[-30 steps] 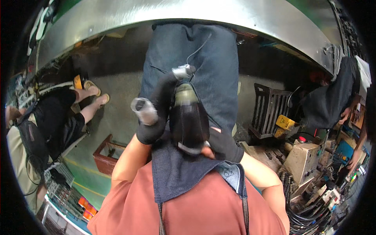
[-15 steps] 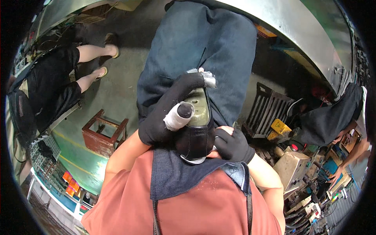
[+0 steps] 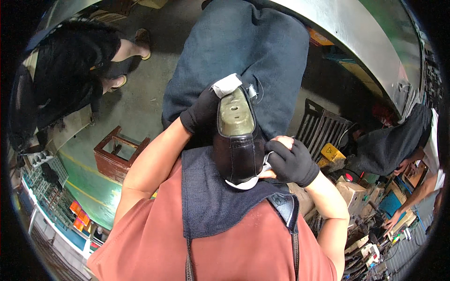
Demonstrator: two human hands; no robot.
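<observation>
A black leather shoe sits upright on a greenish shoe last, over my lap and the dark denim apron. My left hand, in a black glove with white tape on a finger, is closed round the shoe's far left side; part of its fingers is hidden behind it. My right hand, gloved in black with bare fingertips, is closed in a pinch at the shoe's near right side. White material shows beside those fingertips. A white edge runs under the shoe's near end.
To the left is a brown wooden stool, and beyond it a person in black clothing. A metal-topped bench curves along the far right. A dark slatted chair, a yellow object and another person's arm are right.
My left thumb has left the top of the last, and that hand has shifted to the shoe's far left side. My right hand has moved slightly rightward. The person at left has shifted right.
</observation>
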